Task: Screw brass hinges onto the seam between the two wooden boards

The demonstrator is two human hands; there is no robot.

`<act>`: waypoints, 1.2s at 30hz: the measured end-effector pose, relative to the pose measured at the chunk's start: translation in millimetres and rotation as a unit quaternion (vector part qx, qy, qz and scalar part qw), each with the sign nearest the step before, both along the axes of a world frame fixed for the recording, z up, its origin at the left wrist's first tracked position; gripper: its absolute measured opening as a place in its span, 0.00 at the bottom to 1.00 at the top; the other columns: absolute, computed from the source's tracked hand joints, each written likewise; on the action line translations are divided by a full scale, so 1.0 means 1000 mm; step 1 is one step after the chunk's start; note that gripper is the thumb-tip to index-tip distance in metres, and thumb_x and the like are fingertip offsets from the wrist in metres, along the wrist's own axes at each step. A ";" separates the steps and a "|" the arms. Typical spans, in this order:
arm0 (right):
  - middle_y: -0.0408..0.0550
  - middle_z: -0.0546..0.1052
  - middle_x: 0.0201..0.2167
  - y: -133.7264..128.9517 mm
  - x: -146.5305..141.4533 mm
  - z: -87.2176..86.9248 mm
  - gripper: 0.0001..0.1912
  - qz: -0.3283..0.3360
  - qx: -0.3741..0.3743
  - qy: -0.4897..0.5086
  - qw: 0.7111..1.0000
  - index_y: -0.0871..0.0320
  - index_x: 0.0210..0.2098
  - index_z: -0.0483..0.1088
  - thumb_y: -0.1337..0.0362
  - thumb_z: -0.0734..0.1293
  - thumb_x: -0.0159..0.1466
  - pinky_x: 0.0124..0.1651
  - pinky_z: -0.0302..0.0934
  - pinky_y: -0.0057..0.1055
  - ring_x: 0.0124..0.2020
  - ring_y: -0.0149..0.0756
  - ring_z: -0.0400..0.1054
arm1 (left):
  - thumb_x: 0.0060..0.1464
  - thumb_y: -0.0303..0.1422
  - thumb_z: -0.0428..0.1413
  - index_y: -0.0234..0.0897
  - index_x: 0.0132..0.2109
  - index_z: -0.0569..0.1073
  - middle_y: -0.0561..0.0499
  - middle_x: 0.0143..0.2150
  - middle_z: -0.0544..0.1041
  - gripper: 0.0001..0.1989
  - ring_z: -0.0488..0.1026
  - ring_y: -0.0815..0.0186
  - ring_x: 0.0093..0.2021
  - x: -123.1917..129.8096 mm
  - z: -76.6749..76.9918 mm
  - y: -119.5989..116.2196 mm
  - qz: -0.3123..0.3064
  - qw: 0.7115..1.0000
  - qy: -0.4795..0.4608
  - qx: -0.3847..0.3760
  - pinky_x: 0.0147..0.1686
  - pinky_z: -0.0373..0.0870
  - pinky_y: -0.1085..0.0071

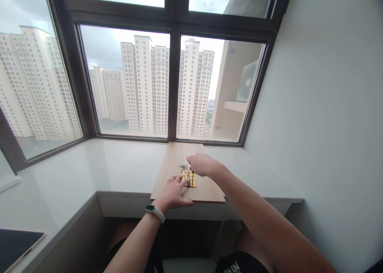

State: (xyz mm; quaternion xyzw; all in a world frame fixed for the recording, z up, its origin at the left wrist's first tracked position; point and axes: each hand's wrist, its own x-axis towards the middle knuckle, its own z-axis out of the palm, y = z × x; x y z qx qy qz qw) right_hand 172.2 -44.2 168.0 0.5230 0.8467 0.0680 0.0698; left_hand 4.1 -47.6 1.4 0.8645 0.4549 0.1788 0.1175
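Observation:
Two pale wooden boards [169,185] lie side by side, a seam running between them. Across that seam sits a yellow metal hinge [184,172], with small dark parts on it that are too small to tell. My left hand [173,193] is spread flat, its index finger touching the hinge and its thumb near the boards' front edge. Just above the hinge's right half, my right hand [202,164] is closed with its fingers bent downward; whatever it grips is hidden or too small to name. Several small dark screws [183,167] lie loose beyond the hinge.
The boards rest on a white windowsill counter [125,165] and stick out past its front edge. Dark-framed windows [172,85] stand behind, and a white wall [314,105] rises on the right. A dark flat device [18,245] lies at the lower left.

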 end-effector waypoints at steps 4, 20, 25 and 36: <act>0.53 0.81 0.41 0.002 0.004 0.000 0.06 0.013 -0.010 0.009 1.000 0.55 0.42 0.74 0.64 0.70 0.66 0.37 0.59 0.29 0.42 0.43 0.76 | 0.43 0.61 0.64 0.55 0.69 0.62 0.42 0.70 0.61 0.48 0.57 0.39 0.67 -0.001 0.000 0.000 0.001 1.000 -0.005 0.001 0.66 0.55 0.44; 0.57 0.81 0.43 -0.001 0.000 0.001 0.10 -0.016 -0.005 -0.001 1.000 0.56 0.45 0.77 0.59 0.68 0.67 0.41 0.62 0.32 0.44 0.45 0.76 | 0.43 0.61 0.64 0.54 0.69 0.63 0.43 0.70 0.62 0.48 0.57 0.39 0.68 0.000 -0.001 -0.001 0.002 1.000 -0.008 0.006 0.66 0.55 0.45; 0.53 0.82 0.40 0.001 0.004 0.000 0.07 0.002 -0.010 0.013 1.000 0.54 0.42 0.77 0.59 0.69 0.67 0.40 0.61 0.30 0.43 0.43 0.76 | 0.43 0.62 0.63 0.54 0.70 0.62 0.42 0.70 0.61 0.49 0.57 0.38 0.68 0.000 -0.001 0.000 -0.001 1.000 -0.006 0.003 0.66 0.54 0.43; 0.62 0.81 0.44 -0.001 0.000 -0.001 0.18 -0.034 0.001 0.016 0.999 0.61 0.46 0.77 0.53 0.64 0.71 0.42 0.63 0.34 0.46 0.48 0.76 | 0.44 0.63 0.62 0.54 0.70 0.62 0.42 0.70 0.62 0.49 0.57 0.38 0.67 0.000 -0.003 0.001 -0.002 1.000 -0.005 0.008 0.66 0.55 0.42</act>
